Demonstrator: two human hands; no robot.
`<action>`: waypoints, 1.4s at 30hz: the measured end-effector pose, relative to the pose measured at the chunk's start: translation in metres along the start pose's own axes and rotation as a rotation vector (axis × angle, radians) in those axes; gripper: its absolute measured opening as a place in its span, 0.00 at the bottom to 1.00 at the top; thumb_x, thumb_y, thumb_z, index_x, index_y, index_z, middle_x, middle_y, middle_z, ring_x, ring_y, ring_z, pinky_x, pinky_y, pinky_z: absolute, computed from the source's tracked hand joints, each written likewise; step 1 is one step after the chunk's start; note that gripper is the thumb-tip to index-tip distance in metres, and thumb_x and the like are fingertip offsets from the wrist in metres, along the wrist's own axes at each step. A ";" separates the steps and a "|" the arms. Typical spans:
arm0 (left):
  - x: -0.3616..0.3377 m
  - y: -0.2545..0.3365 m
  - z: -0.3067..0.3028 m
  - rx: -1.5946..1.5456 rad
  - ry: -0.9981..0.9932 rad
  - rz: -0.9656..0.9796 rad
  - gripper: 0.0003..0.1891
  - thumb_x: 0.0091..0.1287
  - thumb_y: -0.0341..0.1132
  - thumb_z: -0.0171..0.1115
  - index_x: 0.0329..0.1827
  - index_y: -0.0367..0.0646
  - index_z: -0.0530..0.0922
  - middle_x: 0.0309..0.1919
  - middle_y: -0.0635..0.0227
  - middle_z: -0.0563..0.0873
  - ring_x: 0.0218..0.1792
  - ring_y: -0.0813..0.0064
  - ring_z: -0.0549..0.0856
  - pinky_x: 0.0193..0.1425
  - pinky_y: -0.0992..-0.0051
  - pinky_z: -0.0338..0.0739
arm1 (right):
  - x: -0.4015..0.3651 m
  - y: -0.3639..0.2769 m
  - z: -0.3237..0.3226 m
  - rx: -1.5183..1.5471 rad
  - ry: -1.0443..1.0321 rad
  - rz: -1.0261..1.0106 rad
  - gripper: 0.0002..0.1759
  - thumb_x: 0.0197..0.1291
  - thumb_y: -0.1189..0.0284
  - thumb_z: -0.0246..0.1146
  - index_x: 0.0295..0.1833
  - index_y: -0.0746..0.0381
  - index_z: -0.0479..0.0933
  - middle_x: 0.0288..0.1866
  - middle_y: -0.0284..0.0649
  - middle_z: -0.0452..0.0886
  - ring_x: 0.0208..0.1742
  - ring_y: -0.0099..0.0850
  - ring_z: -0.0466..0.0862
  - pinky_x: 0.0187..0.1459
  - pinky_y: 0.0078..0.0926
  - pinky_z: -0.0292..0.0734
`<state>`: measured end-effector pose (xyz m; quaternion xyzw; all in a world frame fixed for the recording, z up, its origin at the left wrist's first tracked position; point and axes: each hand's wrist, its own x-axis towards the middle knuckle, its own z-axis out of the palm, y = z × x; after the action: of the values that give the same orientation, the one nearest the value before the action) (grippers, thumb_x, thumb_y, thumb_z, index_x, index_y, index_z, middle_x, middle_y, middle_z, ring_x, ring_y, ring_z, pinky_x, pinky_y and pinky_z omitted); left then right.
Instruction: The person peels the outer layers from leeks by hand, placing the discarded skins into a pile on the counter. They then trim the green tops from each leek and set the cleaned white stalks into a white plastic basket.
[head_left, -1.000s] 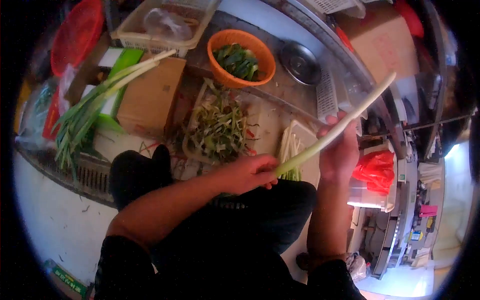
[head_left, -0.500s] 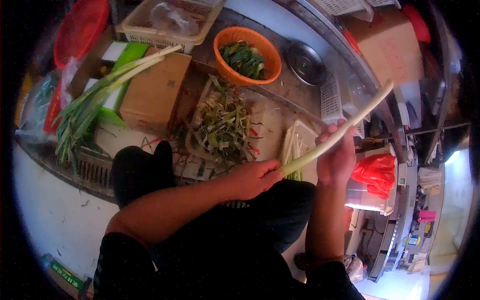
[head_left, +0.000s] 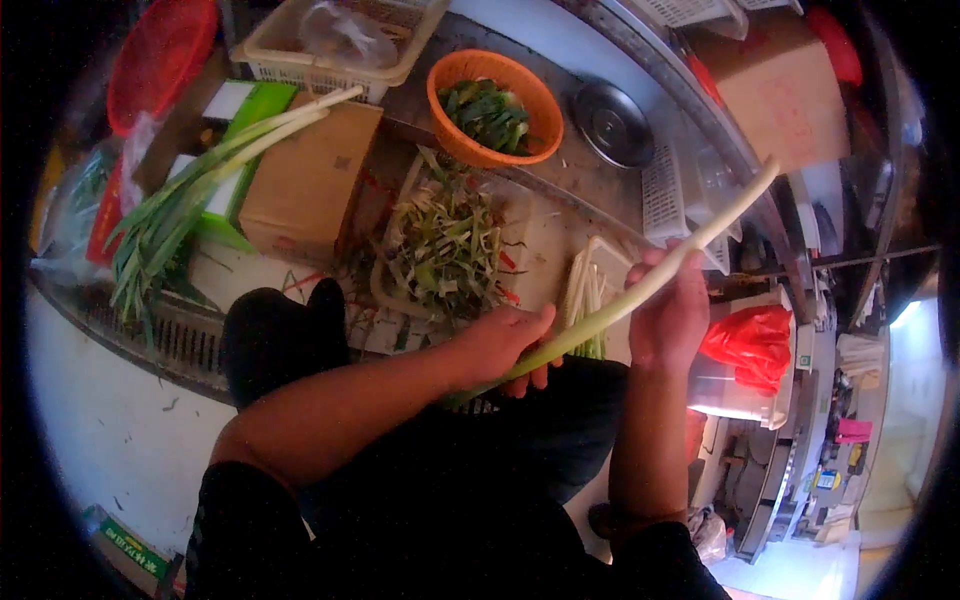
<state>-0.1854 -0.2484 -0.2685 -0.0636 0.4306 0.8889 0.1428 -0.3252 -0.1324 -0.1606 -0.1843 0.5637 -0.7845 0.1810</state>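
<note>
A long, pale green onion (head_left: 605, 313) slants across my lap, its white end up to the right. My right hand (head_left: 668, 310) is closed around its upper part. Lower down, my left hand (head_left: 505, 345) is loosened: its thumb stands off the stalk, and its fingers lie apart beneath it, touching. The onion's greener lower end passes under this hand toward my dark trousers. Just beyond my hands, a white basket (head_left: 592, 248) holds several trimmed stalks (head_left: 588, 300). Left of it, a heap of peeled leaves (head_left: 450, 240) fills a shallow tray.
Untrimmed green onions (head_left: 190, 190) lie over a cardboard box (head_left: 315, 180) at the left. An orange basket (head_left: 545, 90) of green leaves and a round metal lid (head_left: 612, 125) sit on the ledge behind. A white bucket with a red bag (head_left: 750, 350) stands at the right.
My left hand has opened its grip and slid slightly down and left along the green onion, showing the greener lower end. My right hand keeps nearly the same place.
</note>
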 end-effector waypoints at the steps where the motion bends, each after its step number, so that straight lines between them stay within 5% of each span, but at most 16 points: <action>1: -0.001 0.001 0.003 0.000 0.000 0.000 0.23 0.74 0.51 0.47 0.41 0.37 0.77 0.23 0.67 0.80 0.17 0.78 0.77 0.21 0.77 0.73 | 0.001 0.000 -0.001 -0.012 -0.005 -0.006 0.17 0.71 0.61 0.54 0.52 0.64 0.73 0.37 0.45 0.83 0.36 0.35 0.84 0.40 0.35 0.83; 3: -0.007 0.003 0.012 0.286 0.076 0.258 0.19 0.74 0.46 0.51 0.48 0.37 0.78 0.28 0.66 0.82 0.19 0.79 0.78 0.24 0.77 0.74 | 0.000 -0.001 0.001 -0.025 -0.011 -0.011 0.17 0.71 0.61 0.54 0.51 0.65 0.73 0.37 0.45 0.83 0.36 0.35 0.84 0.41 0.35 0.83; 6: -0.002 -0.008 0.013 0.270 0.134 0.390 0.17 0.73 0.42 0.54 0.54 0.38 0.76 0.32 0.67 0.82 0.22 0.81 0.79 0.27 0.80 0.74 | -0.005 -0.001 0.009 -0.061 0.005 -0.002 0.16 0.72 0.62 0.53 0.51 0.65 0.72 0.38 0.47 0.83 0.35 0.37 0.84 0.42 0.36 0.82; 22: -0.001 -0.002 -0.010 -0.058 -0.085 0.133 0.25 0.78 0.49 0.38 0.43 0.35 0.76 0.18 0.65 0.77 0.15 0.76 0.73 0.21 0.77 0.69 | -0.012 0.000 0.003 -0.163 -0.232 0.030 0.13 0.65 0.72 0.62 0.51 0.66 0.73 0.42 0.48 0.83 0.40 0.35 0.84 0.44 0.32 0.81; 27: 0.002 0.014 -0.015 -0.217 -0.057 0.124 0.29 0.78 0.51 0.35 0.51 0.32 0.78 0.34 0.57 0.85 0.30 0.69 0.84 0.39 0.73 0.78 | -0.005 -0.015 -0.001 -0.239 -0.209 -0.028 0.16 0.63 0.73 0.63 0.55 0.67 0.74 0.43 0.47 0.84 0.42 0.33 0.84 0.46 0.30 0.81; 30: 0.011 0.014 -0.035 -0.223 -0.193 0.173 0.33 0.78 0.53 0.32 0.55 0.29 0.76 0.44 0.54 0.86 0.43 0.67 0.85 0.54 0.71 0.76 | 0.005 -0.031 -0.007 -0.131 -0.122 -0.053 0.15 0.65 0.73 0.62 0.54 0.68 0.74 0.43 0.47 0.84 0.43 0.34 0.85 0.46 0.30 0.83; 34: 0.007 0.022 -0.036 -0.220 -0.215 0.157 0.35 0.78 0.54 0.30 0.55 0.27 0.77 0.45 0.55 0.85 0.48 0.66 0.84 0.60 0.70 0.73 | 0.007 -0.038 -0.014 -0.159 -0.100 -0.044 0.16 0.67 0.72 0.59 0.56 0.69 0.72 0.43 0.48 0.83 0.43 0.33 0.85 0.46 0.30 0.83; 40: 0.003 0.025 -0.040 -0.209 -0.265 0.172 0.21 0.73 0.39 0.50 0.61 0.30 0.73 0.50 0.58 0.84 0.51 0.68 0.83 0.62 0.71 0.72 | 0.010 -0.037 -0.020 -0.184 -0.081 -0.052 0.17 0.68 0.70 0.58 0.58 0.68 0.72 0.44 0.48 0.83 0.44 0.33 0.84 0.44 0.29 0.83; 42: -0.004 0.034 -0.039 0.386 -0.236 0.263 0.26 0.61 0.30 0.63 0.64 0.36 0.72 0.53 0.60 0.83 0.54 0.69 0.82 0.63 0.71 0.72 | 0.015 -0.041 -0.024 -0.172 -0.061 -0.057 0.17 0.69 0.70 0.57 0.58 0.68 0.71 0.45 0.48 0.83 0.45 0.33 0.84 0.46 0.30 0.82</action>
<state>-0.1928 -0.2997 -0.2660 0.1257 0.5771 0.8025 0.0849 -0.3531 -0.1076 -0.1277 -0.2388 0.6179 -0.7321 0.1590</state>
